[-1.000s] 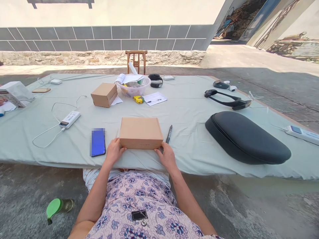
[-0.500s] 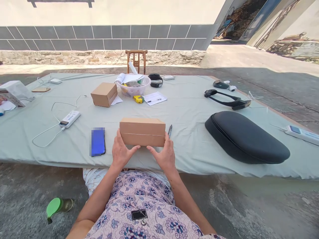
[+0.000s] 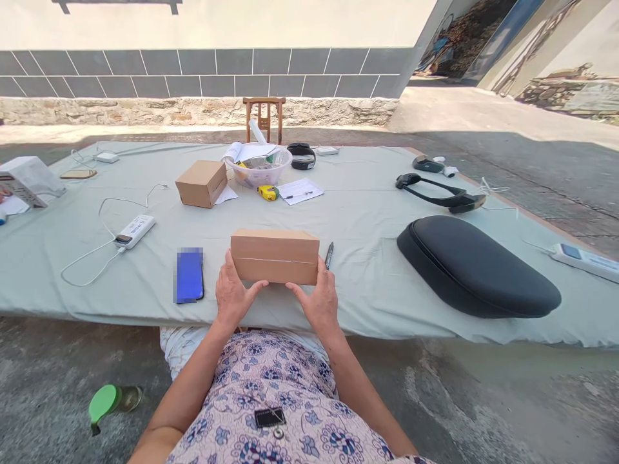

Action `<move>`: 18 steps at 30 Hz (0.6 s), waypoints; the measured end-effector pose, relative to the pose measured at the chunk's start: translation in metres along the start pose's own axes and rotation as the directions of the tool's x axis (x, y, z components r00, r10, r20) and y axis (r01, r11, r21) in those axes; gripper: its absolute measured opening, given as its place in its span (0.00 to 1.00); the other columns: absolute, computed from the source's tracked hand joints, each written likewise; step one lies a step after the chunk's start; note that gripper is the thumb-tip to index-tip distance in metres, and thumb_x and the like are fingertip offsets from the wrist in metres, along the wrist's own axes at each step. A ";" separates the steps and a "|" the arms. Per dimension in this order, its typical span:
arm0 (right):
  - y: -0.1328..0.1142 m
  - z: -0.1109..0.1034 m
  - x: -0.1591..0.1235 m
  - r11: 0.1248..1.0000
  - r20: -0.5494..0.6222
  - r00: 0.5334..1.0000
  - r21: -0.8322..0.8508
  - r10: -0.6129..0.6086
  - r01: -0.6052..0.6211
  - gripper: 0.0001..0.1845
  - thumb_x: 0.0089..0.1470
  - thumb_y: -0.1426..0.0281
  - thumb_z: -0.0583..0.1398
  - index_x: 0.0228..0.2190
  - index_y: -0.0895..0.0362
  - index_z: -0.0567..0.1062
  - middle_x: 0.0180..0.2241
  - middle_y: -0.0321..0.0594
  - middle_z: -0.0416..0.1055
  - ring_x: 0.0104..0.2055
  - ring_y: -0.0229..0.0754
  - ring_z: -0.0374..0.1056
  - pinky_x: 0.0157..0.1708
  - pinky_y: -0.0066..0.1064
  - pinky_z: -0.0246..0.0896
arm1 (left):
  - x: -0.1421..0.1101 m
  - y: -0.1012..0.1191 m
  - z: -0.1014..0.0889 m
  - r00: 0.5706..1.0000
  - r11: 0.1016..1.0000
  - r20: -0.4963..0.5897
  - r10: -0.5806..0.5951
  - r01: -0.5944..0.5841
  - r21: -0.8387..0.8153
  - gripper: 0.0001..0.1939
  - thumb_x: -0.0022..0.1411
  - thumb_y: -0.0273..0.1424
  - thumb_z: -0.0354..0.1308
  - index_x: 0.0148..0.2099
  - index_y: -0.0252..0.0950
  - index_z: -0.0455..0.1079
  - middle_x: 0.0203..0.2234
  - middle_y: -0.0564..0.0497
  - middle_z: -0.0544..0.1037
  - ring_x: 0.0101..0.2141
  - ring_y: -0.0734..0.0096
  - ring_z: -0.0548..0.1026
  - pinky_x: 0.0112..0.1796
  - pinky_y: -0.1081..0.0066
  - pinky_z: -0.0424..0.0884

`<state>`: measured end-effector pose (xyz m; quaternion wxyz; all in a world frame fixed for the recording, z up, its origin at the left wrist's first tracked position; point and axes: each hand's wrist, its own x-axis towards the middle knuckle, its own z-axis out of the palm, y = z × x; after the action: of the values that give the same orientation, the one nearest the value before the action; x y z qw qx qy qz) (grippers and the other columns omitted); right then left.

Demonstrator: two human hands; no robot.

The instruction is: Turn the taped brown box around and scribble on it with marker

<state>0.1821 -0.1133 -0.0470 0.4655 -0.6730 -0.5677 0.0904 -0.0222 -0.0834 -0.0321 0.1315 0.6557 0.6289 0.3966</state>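
Note:
Between my two hands is a closed brown cardboard box [image 3: 275, 258], its long side facing me. My left hand [image 3: 234, 291] grips the left end, with the thumb along the lower front edge. At the opposite end my right hand [image 3: 319, 295] holds it the same way. Fingers behind the box are partly hidden, and I cannot tell whether its underside touches the cloth. A dark pen [image 3: 329, 255] lies just right of my right hand. To the left of my left hand rests a phone [image 3: 189, 276] with a blue screen.
A second cardboard box [image 3: 200, 184], a plastic basket [image 3: 258, 175] of odds and ends, a yellow tape measure [image 3: 267, 193] and a paper [image 3: 300, 191] are farther back. A black case [image 3: 478, 267] lies right, a white power bank [image 3: 135, 232] left. A green-lidded bottle [image 3: 104, 403] is on the ground.
Almost nothing differs. Both hands keep hold of the box, and the whole view has shifted by only a few pixels.

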 end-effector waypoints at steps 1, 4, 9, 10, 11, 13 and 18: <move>0.001 -0.003 0.001 1.000 0.013 1.000 0.011 -0.003 0.003 0.47 0.53 0.47 0.63 0.66 0.51 0.54 0.52 0.52 0.68 0.54 0.59 0.66 0.50 0.50 0.67 | 0.001 -0.001 -0.001 1.000 1.000 0.010 0.000 0.001 -0.027 0.59 0.51 0.49 0.70 0.73 0.35 0.41 0.60 0.31 0.68 0.59 0.39 0.69 0.52 0.49 0.70; 0.003 -0.011 0.004 0.999 0.065 0.998 0.046 0.002 -0.005 0.42 0.56 0.52 0.62 0.66 0.50 0.57 0.51 0.49 0.70 0.50 0.54 0.69 0.48 0.47 0.70 | 0.002 -0.005 -0.005 0.999 0.992 0.034 -0.019 0.023 -0.121 0.54 0.55 0.43 0.68 0.74 0.39 0.42 0.63 0.35 0.66 0.61 0.45 0.67 0.53 0.53 0.71; 0.007 -0.011 0.003 0.977 0.119 0.993 0.212 -0.014 -0.011 0.36 0.58 0.59 0.60 0.65 0.50 0.60 0.50 0.47 0.73 0.50 0.49 0.73 0.46 0.42 0.74 | 0.005 -0.010 -0.010 0.998 0.956 0.002 -0.058 0.056 -0.287 0.38 0.59 0.38 0.64 0.69 0.44 0.56 0.61 0.42 0.69 0.58 0.55 0.71 0.49 0.60 0.75; 0.008 -0.009 0.001 0.970 0.127 0.992 0.240 -0.007 -0.023 0.36 0.58 0.60 0.59 0.66 0.50 0.60 0.51 0.48 0.73 0.51 0.49 0.73 0.46 0.42 0.74 | 0.006 -0.010 -0.011 0.998 0.951 -0.019 -0.057 0.048 -0.306 0.36 0.59 0.38 0.64 0.67 0.43 0.58 0.60 0.42 0.70 0.57 0.56 0.72 0.49 0.61 0.76; 0.009 -0.007 0.000 0.964 0.135 0.991 0.264 0.001 -0.037 0.37 0.58 0.60 0.59 0.66 0.51 0.59 0.53 0.48 0.73 0.52 0.50 0.73 0.46 0.42 0.75 | 0.006 -0.010 -0.013 0.998 0.946 -0.044 -0.050 0.033 -0.322 0.34 0.59 0.37 0.64 0.66 0.42 0.60 0.60 0.43 0.71 0.56 0.57 0.73 0.48 0.62 0.76; 0.011 -0.002 -0.003 0.953 0.155 0.988 0.298 0.016 -0.062 0.38 0.57 0.62 0.58 0.67 0.52 0.57 0.56 0.49 0.72 0.54 0.51 0.74 0.47 0.43 0.75 | 0.007 -0.009 -0.018 0.994 0.941 -0.103 -0.020 -0.016 -0.339 0.31 0.60 0.37 0.63 0.64 0.41 0.63 0.59 0.42 0.73 0.55 0.58 0.73 0.49 0.62 0.76; 0.014 0.008 -0.008 0.947 0.232 0.972 0.306 0.030 -0.102 0.39 0.57 0.64 0.55 0.68 0.54 0.54 0.54 0.49 0.75 0.49 0.50 0.77 0.49 0.45 0.73 | 0.004 0.001 -0.031 0.947 0.938 -0.291 0.135 -0.217 -0.270 0.20 0.68 0.37 0.56 0.60 0.38 0.67 0.56 0.41 0.76 0.56 0.61 0.75 0.51 0.62 0.76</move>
<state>0.1838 -0.1152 -0.0648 0.4967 -0.5941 -0.5718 0.2709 -0.0427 -0.0900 -0.0096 0.1065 0.6228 0.5119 0.5821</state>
